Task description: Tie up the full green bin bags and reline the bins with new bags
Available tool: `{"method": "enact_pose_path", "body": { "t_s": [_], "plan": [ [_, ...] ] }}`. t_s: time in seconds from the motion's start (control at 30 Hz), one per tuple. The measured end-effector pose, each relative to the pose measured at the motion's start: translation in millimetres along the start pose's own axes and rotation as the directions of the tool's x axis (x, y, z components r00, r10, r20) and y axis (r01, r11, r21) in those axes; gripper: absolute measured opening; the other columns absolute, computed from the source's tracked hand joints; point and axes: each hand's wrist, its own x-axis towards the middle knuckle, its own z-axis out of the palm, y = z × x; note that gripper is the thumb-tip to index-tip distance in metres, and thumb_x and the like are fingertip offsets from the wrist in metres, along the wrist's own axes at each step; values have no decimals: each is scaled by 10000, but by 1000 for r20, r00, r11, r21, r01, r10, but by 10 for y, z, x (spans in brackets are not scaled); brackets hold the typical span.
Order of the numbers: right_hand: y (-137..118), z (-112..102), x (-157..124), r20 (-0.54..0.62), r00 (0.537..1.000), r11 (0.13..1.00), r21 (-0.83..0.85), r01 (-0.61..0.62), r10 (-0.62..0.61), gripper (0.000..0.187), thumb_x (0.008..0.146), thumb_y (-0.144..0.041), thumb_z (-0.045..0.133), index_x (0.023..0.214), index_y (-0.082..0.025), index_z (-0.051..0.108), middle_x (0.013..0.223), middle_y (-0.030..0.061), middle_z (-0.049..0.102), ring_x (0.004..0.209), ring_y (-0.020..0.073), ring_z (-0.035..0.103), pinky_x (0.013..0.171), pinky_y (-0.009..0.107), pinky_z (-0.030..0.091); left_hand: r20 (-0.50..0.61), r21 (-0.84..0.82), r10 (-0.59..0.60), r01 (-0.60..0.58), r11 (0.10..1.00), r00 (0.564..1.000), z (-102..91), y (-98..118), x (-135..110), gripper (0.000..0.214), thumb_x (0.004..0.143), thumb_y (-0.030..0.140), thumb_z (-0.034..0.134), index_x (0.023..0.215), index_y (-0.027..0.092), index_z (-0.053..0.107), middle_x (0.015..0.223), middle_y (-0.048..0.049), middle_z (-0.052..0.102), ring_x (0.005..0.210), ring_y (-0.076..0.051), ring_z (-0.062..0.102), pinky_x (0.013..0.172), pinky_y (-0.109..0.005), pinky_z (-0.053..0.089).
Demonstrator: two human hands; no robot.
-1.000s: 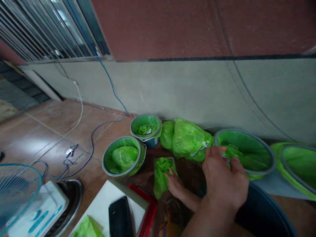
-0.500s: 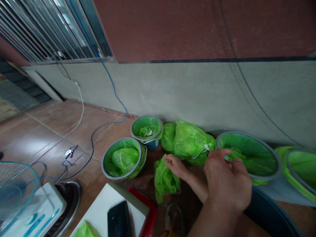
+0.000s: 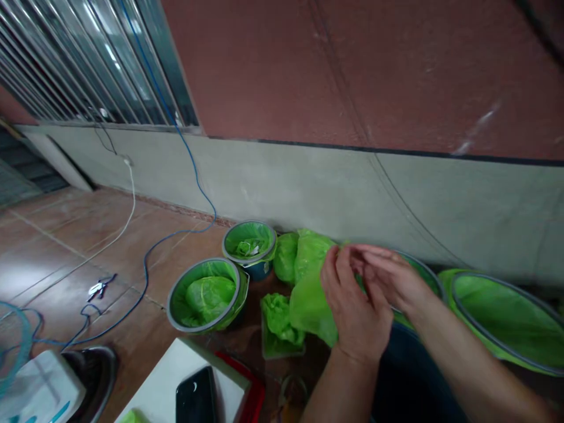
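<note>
My left hand (image 3: 358, 308) and my right hand (image 3: 390, 273) are close together in front of me, fingers bent inward. Between them hangs a thin green plastic bag (image 3: 311, 305), its top edge at my fingers; some of my right fingertips are hidden. Just left of the bag, a clear square container (image 3: 282, 351) holds crumpled green bags (image 3: 282, 317). Beneath my forearms is a large dark blue tub (image 3: 409, 376). Behind my hands lie full green bags (image 3: 311, 249) against the wall.
Green-lined buckets stand at left (image 3: 174, 311) and behind it (image 3: 227, 235); a larger lined bin (image 3: 506, 352) is at right. A phone (image 3: 196, 396) lies on a white box (image 3: 150, 382). Keys (image 3: 99, 288) and a blue cable (image 3: 147, 264) lie on the tiled floor.
My right hand has come up from the container with a green bag and met my left hand, which moved slightly left. The view has shifted to the right.
</note>
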Motion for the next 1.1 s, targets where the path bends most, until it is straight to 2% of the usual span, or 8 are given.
{"method": "enact_pose_path", "body": {
  "t_s": [0.17, 0.33, 0.47, 0.6, 0.73, 0.9, 1.03, 1.1],
  "plan": [
    [-673, -384, -436, -7, 999, 997, 71, 40, -40, 170, 781, -330, 681, 916, -259, 755, 1001, 41, 738, 872, 186, 691, 795, 330, 582, 154, 39, 2, -8, 999, 988, 111, -20, -92, 769, 733, 274, 664, 1439, 183, 373, 1356, -154, 537, 1255, -322, 475, 1119, -512, 254],
    [-1179, -542, -999, -4, 987, 977, -145, 160, -162, 274, 807, -427, 656, 1037, -300, 734, 992, 65, 740, 885, 222, 697, 802, 362, 582, 418, -185, -109, 201, 962, 902, 383, -42, -215, 210, 763, 221, 566, 891, 175, 727, 852, -114, 718, 885, -281, 640, 980, -469, 385],
    [-1139, -936, -1249, -205, 935, 837, -528, 143, -289, 391, 818, -446, 640, 1173, -284, 647, 1305, 83, 599, 1026, 248, 655, 860, 415, 556, 519, -537, -344, 611, 582, 783, 552, 47, -250, 132, 694, 299, 633, 716, 176, 674, 737, -43, 689, 734, -199, 627, 769, -338, 480],
    [-713, -1324, -1547, -244, 892, 566, -824, 16, -381, 641, 755, -464, 700, 1329, -256, 504, 1435, 110, 453, 1296, 298, 466, 1044, 495, 425, 584, -590, -532, 771, 241, 613, 595, 151, -265, 300, 601, 298, 708, 861, 157, 653, 901, -54, 703, 802, -187, 644, 744, -320, 494],
    [-251, -1260, -1828, -197, 946, 536, -844, -31, -256, 838, 733, -437, 713, 1448, -244, 321, 1458, 117, 427, 1328, 280, 432, 1088, 484, 378, 616, -563, -520, 793, 235, 591, 632, 194, -323, 302, 630, 306, 714, 882, 163, 631, 943, -62, 698, 844, -186, 644, 767, -334, 499],
    [26, -1131, -2017, -340, 922, 623, -767, -156, -187, 263, 905, -327, 468, 1078, -203, 623, 965, 73, 694, 898, 233, 667, 802, 357, 519, 547, -473, -604, 809, 348, 579, 743, 175, -397, 253, 751, 336, 653, 961, 196, 637, 1054, -62, 689, 962, -185, 630, 815, -336, 486],
    [-25, -1200, -2103, -452, 864, 692, -697, -187, -222, 240, 930, -313, 422, 852, -201, 620, 722, 29, 639, 675, 191, 625, 646, 293, 480, 418, -309, -636, 760, 572, 649, 780, 245, -583, 365, 795, 454, 642, 1095, 245, 628, 1292, -57, 597, 1172, -203, 544, 856, -296, 457],
    [-76, -1188, -2113, -433, 851, 680, -721, -130, -297, 211, 923, -259, 424, 846, -200, 611, 788, 40, 639, 754, 192, 626, 702, 292, 477, 542, -247, -591, 785, 568, 598, 758, 335, -755, 453, 784, 535, 634, 1147, 265, 617, 1338, -55, 568, 1184, -220, 542, 823, -291, 470]
  ]
}}
